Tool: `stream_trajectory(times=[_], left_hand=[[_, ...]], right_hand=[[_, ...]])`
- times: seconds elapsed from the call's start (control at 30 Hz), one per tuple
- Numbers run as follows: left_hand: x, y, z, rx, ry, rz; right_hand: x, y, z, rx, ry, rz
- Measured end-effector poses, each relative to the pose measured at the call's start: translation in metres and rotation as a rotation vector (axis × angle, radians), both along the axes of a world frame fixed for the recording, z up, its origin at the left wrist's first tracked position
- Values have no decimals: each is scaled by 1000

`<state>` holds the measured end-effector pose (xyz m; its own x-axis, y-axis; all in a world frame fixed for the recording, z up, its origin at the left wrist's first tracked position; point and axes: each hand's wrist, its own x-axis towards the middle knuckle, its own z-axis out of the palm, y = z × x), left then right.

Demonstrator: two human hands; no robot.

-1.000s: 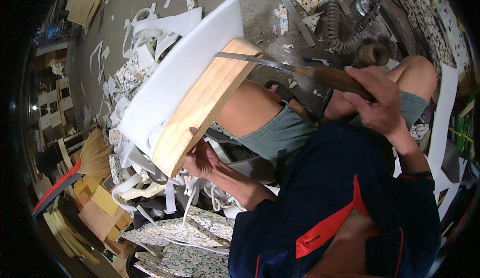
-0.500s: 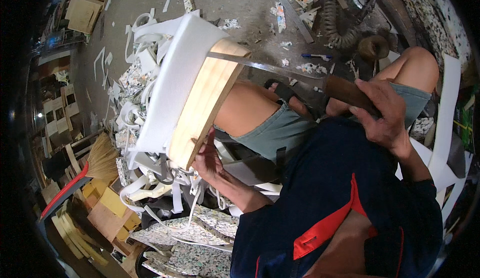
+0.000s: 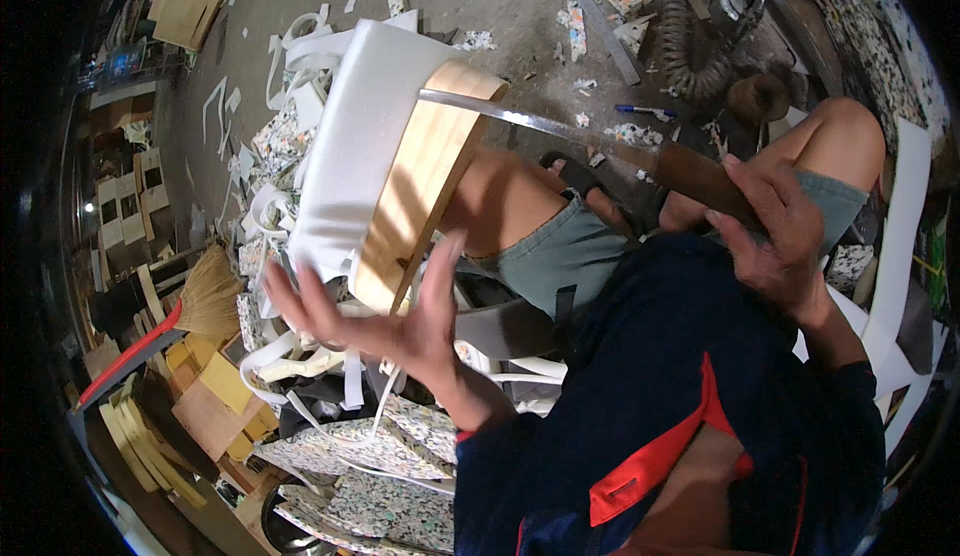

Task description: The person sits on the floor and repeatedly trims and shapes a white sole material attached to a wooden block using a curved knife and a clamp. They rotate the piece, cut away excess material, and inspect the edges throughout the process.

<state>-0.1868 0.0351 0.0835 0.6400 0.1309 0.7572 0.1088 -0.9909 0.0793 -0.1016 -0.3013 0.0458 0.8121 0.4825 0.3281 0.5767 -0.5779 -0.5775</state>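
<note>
A tapered pale wooden block lies tilted over my bare left leg, against a thick white foam sheet. My left hand is open, fingers spread and blurred by motion, in front of the block's near end and casting shadows on it. My right hand grips the brown wooden handle of a long knife, whose thin steel blade reaches across the top end of the block.
White and speckled foam offcuts are heaped beside me. A straw broom with a red handle and wooden pieces are at the left. A metal strip, a coiled hose and a pen lie ahead on the floor.
My left hand has let go of the block's near end and spread open. My right hand and the knife have shifted slightly right. The block stands a little more upright in the picture.
</note>
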Motion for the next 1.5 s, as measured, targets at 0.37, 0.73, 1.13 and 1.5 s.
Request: stream_trajectory(times=[0.37,0.73,1.13,1.5], left_hand=[[46,12,-27,146,56,6],[45,10,-30,-106,110,-26],[48,-1,-24,24,263,69],[45,7,-32,-25,170,-3]], right_hand=[[-5,-10,-4,47,22,-15],[11,10,9,46,-24,13],[23,12,18,39,-18,16],[26,6,8,137,136,28]])
